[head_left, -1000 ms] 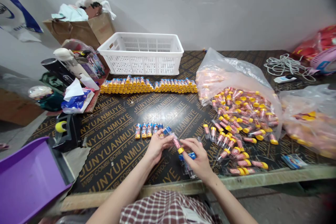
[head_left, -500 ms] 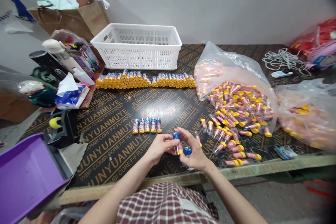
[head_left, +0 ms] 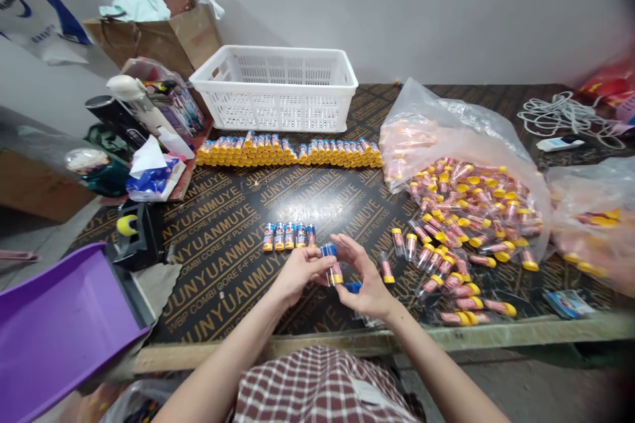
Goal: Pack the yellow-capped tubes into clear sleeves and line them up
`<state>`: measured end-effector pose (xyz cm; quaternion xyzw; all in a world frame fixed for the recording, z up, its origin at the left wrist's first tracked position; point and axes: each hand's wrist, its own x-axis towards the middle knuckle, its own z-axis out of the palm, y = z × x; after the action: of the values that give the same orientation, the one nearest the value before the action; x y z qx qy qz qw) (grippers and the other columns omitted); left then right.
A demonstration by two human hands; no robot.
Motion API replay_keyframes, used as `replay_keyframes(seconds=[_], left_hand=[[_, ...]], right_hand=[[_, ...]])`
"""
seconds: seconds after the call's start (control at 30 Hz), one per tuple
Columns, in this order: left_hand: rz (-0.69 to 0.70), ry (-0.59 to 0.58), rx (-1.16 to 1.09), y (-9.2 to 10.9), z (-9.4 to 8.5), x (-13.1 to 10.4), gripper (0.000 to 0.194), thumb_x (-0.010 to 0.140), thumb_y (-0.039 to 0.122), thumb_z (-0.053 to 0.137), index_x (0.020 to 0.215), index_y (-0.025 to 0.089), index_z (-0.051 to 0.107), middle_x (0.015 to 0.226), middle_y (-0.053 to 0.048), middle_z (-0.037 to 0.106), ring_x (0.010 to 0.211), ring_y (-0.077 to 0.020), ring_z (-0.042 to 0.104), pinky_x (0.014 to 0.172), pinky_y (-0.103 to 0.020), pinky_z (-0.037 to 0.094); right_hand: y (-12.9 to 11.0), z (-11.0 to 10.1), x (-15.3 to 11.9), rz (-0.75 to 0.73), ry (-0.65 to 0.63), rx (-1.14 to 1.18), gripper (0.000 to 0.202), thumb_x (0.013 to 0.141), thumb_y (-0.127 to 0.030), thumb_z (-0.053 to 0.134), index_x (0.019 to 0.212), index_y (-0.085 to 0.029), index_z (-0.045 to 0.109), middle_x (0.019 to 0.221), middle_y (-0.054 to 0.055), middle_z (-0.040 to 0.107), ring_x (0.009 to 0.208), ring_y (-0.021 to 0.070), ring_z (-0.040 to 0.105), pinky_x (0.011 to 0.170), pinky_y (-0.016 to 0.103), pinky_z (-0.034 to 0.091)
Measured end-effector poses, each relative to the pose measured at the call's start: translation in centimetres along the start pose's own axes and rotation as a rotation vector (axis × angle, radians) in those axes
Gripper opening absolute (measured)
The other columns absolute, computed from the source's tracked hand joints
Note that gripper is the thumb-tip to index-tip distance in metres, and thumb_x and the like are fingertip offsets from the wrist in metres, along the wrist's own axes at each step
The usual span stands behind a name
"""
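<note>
Both my hands are around a small clear tube (head_left: 331, 266) with a yellow end, pink contents and a blue label on its upper part. My left hand (head_left: 296, 275) pinches the tube from the left between thumb and fingers. Curved around its right side, my right hand (head_left: 368, 284) has its thumb at the yellow end and its fingertips near the top. Blue labels (head_left: 353, 287) lie partly hidden beneath the right hand. Just beyond my hands, several labelled tubes (head_left: 290, 236) lie in a short row. An unlabelled tube (head_left: 386, 268) rests right of my right hand.
Stacked yellow-ended tubes (head_left: 288, 151) line the front of a white basket (head_left: 278, 109). Right, loose tubes spill from a clear plastic bag (head_left: 397, 145); another bag (head_left: 595, 205) stands beyond. A tape dispenser (head_left: 141, 238) and purple dustpan (head_left: 69, 330) are at left.
The view has swung slightly left, so the table's things appear farther right. The tube stays between my hands, with the right fingers shifted a little around it.
</note>
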<state>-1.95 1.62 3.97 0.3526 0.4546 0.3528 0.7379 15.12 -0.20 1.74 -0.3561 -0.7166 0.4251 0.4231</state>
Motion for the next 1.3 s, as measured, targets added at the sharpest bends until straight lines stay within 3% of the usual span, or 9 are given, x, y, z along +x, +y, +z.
replay_keyframes(seconds=[0.1,0.2,0.33,0.47,0.63,0.77,1.1,1.2,1.3], left_hand=[[0.097,0.297,0.357,2.0,-4.6,0.2,0.036,0.057,0.046,0.075,0.068,0.014,0.063,0.062,-0.005,0.067,0.055,-0.0165,0.060,0.055,-0.026,0.045],[0.165,0.705,0.915,3.3,-10.5,0.4,0.032,0.054,0.044,0.077,0.064,0.017,0.062,0.059,-0.003,0.064,0.060,-0.0192,0.060,0.057,-0.026,0.041],[0.041,0.694,1.099,2.6,-14.9,1.9,0.031,0.054,0.042,0.077,0.062,0.018,0.060,0.055,-0.002,0.061,0.060,-0.0191,0.060,0.056,-0.025,0.039],[0.055,0.595,1.049,1.0,-13.4,4.2,0.034,0.055,0.046,0.076,0.066,0.018,0.060,0.053,0.000,0.061,0.056,-0.0174,0.059,0.054,-0.024,0.038],[0.108,0.537,1.094,0.7,-9.9,6.4,0.032,0.059,0.045,0.074,0.068,0.018,0.060,0.056,-0.001,0.062,0.058,-0.0172,0.060,0.055,-0.023,0.038],[0.092,0.520,1.085,1.0,-8.8,7.0,0.029,0.062,0.044,0.073,0.070,0.018,0.061,0.056,-0.001,0.063,0.058,-0.0172,0.062,0.057,-0.023,0.040],[0.046,0.479,1.008,1.2,-8.7,6.5,0.028,0.075,0.044,0.061,0.075,0.016,0.066,0.054,-0.003,0.064,0.054,-0.0174,0.061,0.057,-0.024,0.042],[0.182,0.573,1.138,1.4,-8.0,5.4,0.029,0.082,0.040,0.053,0.080,0.017,0.070,0.070,-0.009,0.070,0.068,-0.0215,0.064,0.065,-0.028,0.042],[0.341,0.601,1.115,0.6,-5.4,4.1,0.023,0.082,0.032,0.052,0.086,0.018,0.071,0.083,-0.009,0.072,0.075,-0.0217,0.063,0.071,-0.029,0.041]], right_hand=[[1.7,0.6,1.3,0.116,0.065,0.000,0.083,0.072,-0.022,0.065,0.143,-0.026,0.022,0.145,0.011,0.033,0.122,0.0225,0.049,0.099,0.038,0.045],[4.1,1.7,2.9,0.320,0.211,-0.078,0.056,0.080,-0.030,0.057,0.133,-0.019,0.043,0.121,0.012,0.058,0.097,0.0186,0.062,0.083,0.033,0.053],[6.0,3.3,5.0,0.383,0.258,-0.159,0.041,0.077,-0.030,0.057,0.115,-0.014,0.061,0.085,0.007,0.069,0.064,0.0143,0.062,0.063,0.028,0.054],[6.4,3.3,6.0,0.375,0.262,-0.230,0.037,0.070,-0.026,0.061,0.104,-0.015,0.068,0.078,0.004,0.069,0.054,0.0118,0.059,0.056,0.025,0.051],[7.0,0.5,5.5,0.391,0.310,-0.327,0.035,0.072,-0.029,0.057,0.101,-0.014,0.068,0.075,0.004,0.069,0.052,0.0122,0.058,0.055,0.025,0.050],[7.4,-1.2,5.1,0.413,0.344,-0.377,0.035,0.071,-0.029,0.058,0.099,-0.013,0.069,0.072,0.005,0.069,0.052,0.0130,0.059,0.055,0.025,0.050],[7.0,-0.7,5.7,0.389,0.289,-0.451,0.028,0.074,-0.025,0.055,0.096,-0.015,0.069,0.070,0.002,0.069,0.052,0.0116,0.060,0.055,0.023,0.050],[6.2,-2.4,5.1,0.387,0.265,-0.522,0.030,0.074,-0.027,0.058,0.100,-0.016,0.068,0.079,0.004,0.070,0.060,0.0132,0.062,0.062,0.025,0.051],[5.0,-5.7,3.7,0.411,0.294,-0.649,0.033,0.078,-0.030,0.056,0.107,-0.016,0.065,0.092,0.008,0.068,0.077,0.0180,0.062,0.075,0.031,0.049]])
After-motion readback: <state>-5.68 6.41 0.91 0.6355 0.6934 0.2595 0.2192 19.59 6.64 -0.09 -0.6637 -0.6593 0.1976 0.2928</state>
